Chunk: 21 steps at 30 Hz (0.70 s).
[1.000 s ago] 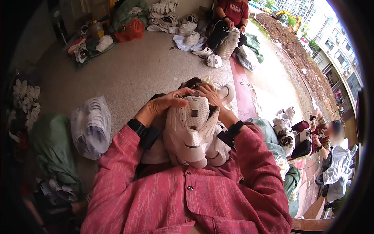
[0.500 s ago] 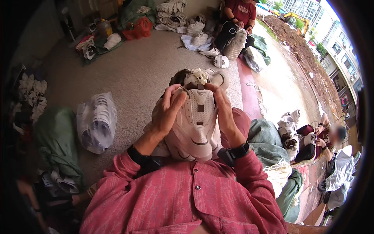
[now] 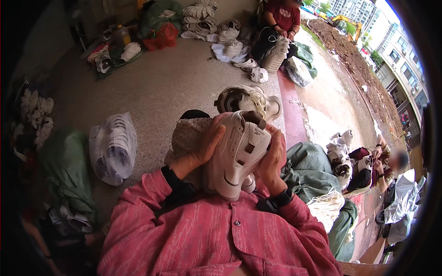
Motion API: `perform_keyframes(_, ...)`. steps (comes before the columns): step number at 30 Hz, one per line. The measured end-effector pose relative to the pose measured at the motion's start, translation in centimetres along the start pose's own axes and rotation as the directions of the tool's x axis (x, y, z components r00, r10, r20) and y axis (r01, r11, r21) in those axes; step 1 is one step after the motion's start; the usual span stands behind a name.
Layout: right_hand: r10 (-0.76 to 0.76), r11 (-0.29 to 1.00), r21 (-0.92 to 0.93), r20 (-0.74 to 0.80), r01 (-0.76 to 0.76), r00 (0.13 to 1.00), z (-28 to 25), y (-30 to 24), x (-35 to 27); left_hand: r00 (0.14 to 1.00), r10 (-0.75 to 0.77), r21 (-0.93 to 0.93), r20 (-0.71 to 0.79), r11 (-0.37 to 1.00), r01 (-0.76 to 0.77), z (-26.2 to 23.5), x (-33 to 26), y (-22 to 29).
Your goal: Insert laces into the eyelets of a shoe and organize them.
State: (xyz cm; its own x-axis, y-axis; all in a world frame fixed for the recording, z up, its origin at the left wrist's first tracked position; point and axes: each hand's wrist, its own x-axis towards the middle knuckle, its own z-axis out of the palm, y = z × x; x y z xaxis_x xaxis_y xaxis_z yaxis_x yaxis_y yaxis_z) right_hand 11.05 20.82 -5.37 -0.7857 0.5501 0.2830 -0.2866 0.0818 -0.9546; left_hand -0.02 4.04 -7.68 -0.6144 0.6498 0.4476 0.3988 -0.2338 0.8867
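A white shoe upper (image 3: 239, 154) with a perforated tongue and small dark square openings is held upright close to my chest. My left hand (image 3: 205, 145) is pressed along its left side, fingers wrapped behind it. On the other side my right hand (image 3: 272, 156) grips the edge, thumb near the collar. No lace shows in its eyelets. Just beyond it lies another white upper (image 3: 251, 101) with a cream lace bunched on top. Beneath my hands, patterned trousers (image 3: 189, 133) show on my left leg.
At left are a clear bag of nested uppers (image 3: 115, 149) and a green sack (image 3: 66, 170). To the right lie green cloth (image 3: 308, 161) and a bundle of cream laces (image 3: 326, 204). A co-worker (image 3: 283, 23) handles a stack of uppers (image 3: 277, 57); another person (image 3: 380, 161) sits far right.
The held upper has come nearer my chest and tilted, apart from the laced one beyond. Both hands have slid from its top end down to its sides.
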Motion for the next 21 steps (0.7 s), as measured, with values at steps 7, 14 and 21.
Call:
perform_keyframes(7,0.057,0.997,0.049,-0.101,-0.052,0.993,0.6,0.2,2.4,0.937,0.350,0.588,0.013,0.755,-0.290,-2.6,3.1,6.9)
perform_keyframes(14,-0.016,0.999,-0.033,-0.073,0.013,0.997,0.6,-2.2,2.7,0.962,0.174,0.595,0.210,0.758,-0.267,0.5,4.4,6.8)
perform_keyframes(21,-0.235,0.955,-0.176,0.038,0.238,0.971,1.7,2.3,6.4,0.971,0.228,0.595,0.074,0.771,-0.226,2.0,3.5,6.6)
